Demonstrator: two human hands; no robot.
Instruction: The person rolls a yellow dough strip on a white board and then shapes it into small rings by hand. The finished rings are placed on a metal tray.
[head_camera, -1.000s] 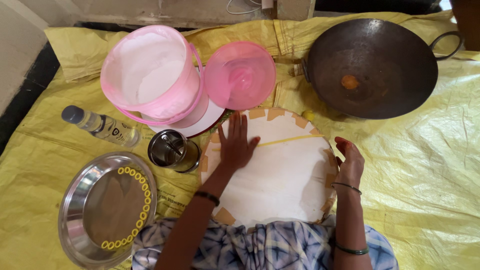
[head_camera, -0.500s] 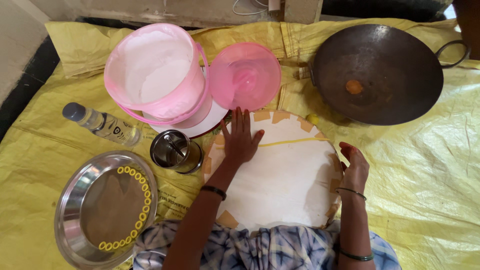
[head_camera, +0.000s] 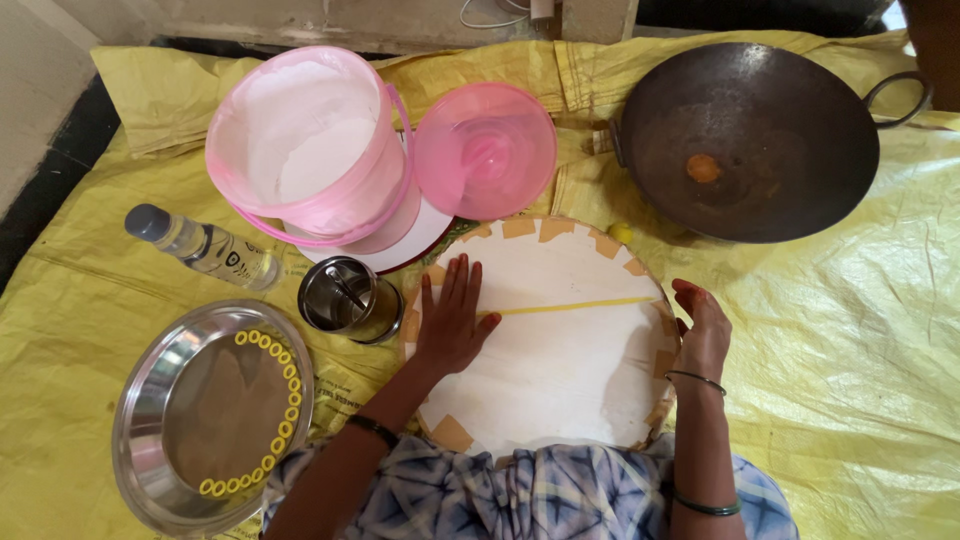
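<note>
White round board (head_camera: 560, 350), yellow stripe (head_camera: 570, 307) running left-right

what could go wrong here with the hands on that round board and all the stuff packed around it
The left hand lies flat on the round white board, right beside the small steel cup; a sideways sweep might knock the cup over. The open pink bucket holding white powder leans, so a bump may spill it. The right hand is at the board's edge, and pushing there could shift the board toward the dark wok.

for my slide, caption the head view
Left hand flat on round white board, right hand at its edge.
</note>
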